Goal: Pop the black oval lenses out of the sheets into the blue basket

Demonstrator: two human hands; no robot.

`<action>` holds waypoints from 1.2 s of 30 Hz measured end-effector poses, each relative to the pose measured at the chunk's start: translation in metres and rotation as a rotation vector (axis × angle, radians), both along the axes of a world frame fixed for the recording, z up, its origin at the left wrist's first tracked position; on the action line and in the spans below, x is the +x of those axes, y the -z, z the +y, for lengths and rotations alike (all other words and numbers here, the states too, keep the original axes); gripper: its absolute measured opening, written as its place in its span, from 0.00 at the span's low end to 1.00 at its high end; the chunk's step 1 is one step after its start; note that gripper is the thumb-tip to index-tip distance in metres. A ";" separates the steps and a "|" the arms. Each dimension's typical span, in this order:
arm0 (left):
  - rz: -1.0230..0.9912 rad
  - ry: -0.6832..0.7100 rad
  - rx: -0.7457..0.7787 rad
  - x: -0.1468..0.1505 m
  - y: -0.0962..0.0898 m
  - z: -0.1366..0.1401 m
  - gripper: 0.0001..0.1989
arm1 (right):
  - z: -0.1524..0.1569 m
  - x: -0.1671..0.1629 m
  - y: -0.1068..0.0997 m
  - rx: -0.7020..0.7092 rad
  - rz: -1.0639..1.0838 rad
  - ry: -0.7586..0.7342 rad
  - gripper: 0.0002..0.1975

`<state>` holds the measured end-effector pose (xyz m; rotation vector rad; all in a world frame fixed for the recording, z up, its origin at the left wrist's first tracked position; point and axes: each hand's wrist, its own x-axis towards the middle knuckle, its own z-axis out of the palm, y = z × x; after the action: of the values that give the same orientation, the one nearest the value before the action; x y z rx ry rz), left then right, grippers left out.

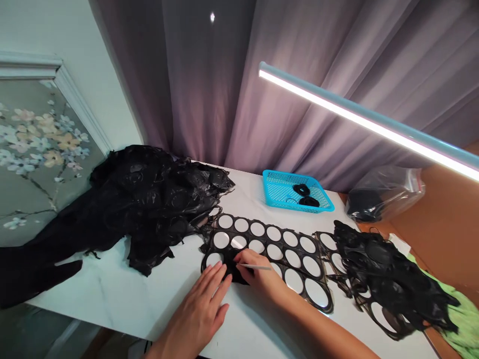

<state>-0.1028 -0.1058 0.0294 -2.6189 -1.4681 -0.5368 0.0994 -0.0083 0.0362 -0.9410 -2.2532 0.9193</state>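
Note:
A black sheet (232,232) with rows of round holes lies flat on the white table, its surface showing white through the holes. My left hand (202,299) rests palm down at the sheet's near left corner, fingers stretched out and fingertips touching its edge. Over the near left part of the sheet, my right hand (258,269) is closed around a slim pale tool (258,267), perhaps tweezers. The tool's tip is hidden by the fingers. Between the two hands, black material (235,271) covers the place where holes would show.
Crumpled black film (157,194) is heaped on the left. More black film (389,269) with perforated strips lies on the right, beside a green cloth (464,319). A blue basket (275,192) holds black rings (309,201). Behind are a clear bag (385,192) and a tube lamp (359,112).

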 end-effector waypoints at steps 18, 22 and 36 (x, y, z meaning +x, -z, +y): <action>-0.035 0.004 -0.062 0.000 0.011 0.000 0.25 | 0.004 0.001 -0.007 -0.141 0.082 -0.115 0.07; -0.005 0.006 -0.041 0.000 0.009 0.001 0.25 | -0.001 -0.001 -0.005 -0.095 0.043 -0.096 0.08; -0.027 0.036 0.004 -0.004 0.005 0.008 0.22 | 0.039 0.045 -0.015 0.200 -0.029 0.467 0.07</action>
<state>-0.1067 -0.0983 0.0244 -2.6502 -1.4290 -0.5806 0.1446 0.0306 0.0511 -1.3125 -1.9723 0.4670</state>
